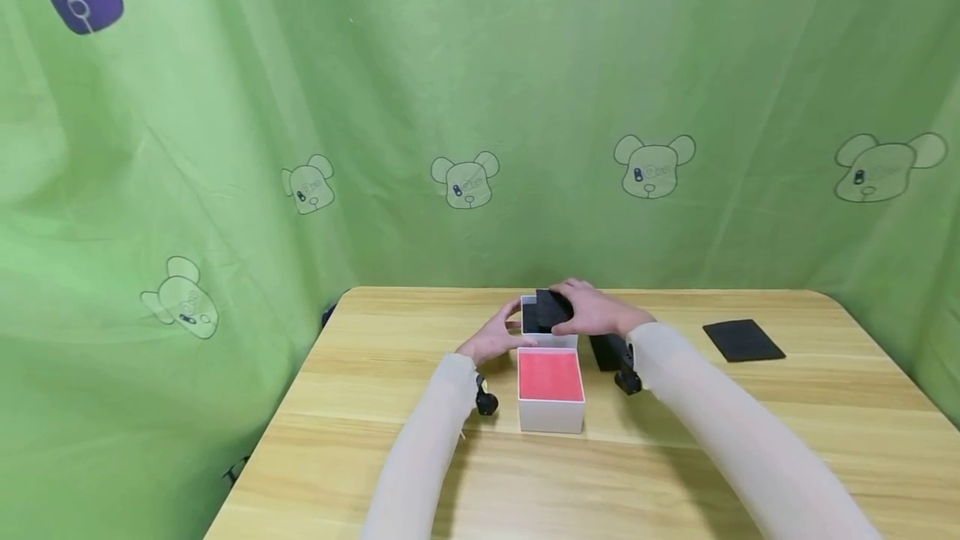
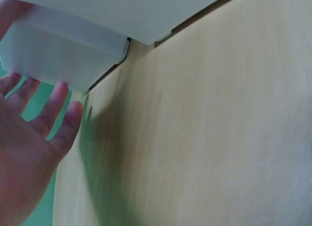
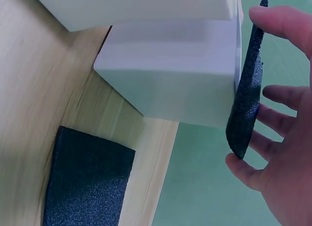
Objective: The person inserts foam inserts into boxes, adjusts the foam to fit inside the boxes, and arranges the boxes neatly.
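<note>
I see wood tbl (image 1: 322,407), nr white box (image 1: 551,417) w/ red layer (image 1: 550,377), far white box (image 1: 550,342) just behind, blk inside. L hand (image 1: 495,338) spread wide, touching far box. R hand (image 1: 596,312) part-open, pinching blk pad (image 1: 555,312) over its opening. Two blk sheets (image 1: 742,340) lie R on tbl.

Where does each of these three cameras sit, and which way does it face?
Head: on the person's head, looking forward and down at a white rectangular box lined red and a white box with black inside; pale sleeves, left hand and right hand show.
Left wrist: on that wrist, looking past left palm and fingers at the boxes' sides and the pale wooden table.
Right wrist: on that wrist, looking at a thin black foam-like sheet between right thumb and fingers.
Shared: head and right wrist views both show the held sheet and both boxes.
</note>
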A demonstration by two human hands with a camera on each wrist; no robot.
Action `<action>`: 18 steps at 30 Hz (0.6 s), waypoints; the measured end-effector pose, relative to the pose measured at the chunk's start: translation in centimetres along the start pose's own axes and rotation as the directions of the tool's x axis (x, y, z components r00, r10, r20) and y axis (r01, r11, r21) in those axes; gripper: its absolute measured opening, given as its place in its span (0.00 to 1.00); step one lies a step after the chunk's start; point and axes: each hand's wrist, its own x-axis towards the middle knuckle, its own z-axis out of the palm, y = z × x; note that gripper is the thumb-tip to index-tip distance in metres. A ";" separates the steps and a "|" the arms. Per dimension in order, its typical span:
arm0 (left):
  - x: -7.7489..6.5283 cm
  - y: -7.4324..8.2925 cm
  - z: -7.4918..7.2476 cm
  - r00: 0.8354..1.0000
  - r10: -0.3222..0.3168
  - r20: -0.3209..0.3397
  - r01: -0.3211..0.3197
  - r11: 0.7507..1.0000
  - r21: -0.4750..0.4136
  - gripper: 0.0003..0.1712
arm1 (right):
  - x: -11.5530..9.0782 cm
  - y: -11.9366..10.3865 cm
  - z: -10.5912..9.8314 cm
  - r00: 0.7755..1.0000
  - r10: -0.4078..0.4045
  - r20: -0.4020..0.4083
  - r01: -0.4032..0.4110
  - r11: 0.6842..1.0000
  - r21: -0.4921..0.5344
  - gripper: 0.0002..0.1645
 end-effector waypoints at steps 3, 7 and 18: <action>0.1 0.0 0.0 1.000 0.001 0.003 -0.001 1.000 -0.002 0.53 | 0.1 -0.1 0.0 1.000 0.003 0.006 -0.003 1.000 -0.003 0.50; 0.1 -0.2 -0.1 1.000 -0.001 0.001 0.001 1.000 -0.008 0.53 | 0.3 -0.5 0.0 1.000 -0.002 0.003 0.002 1.000 0.005 0.50; 0.2 -0.1 0.0 1.000 0.003 -0.001 -0.003 1.000 0.011 0.53 | 1.0 -0.5 0.5 0.999 -0.038 -0.011 0.038 0.999 0.004 0.48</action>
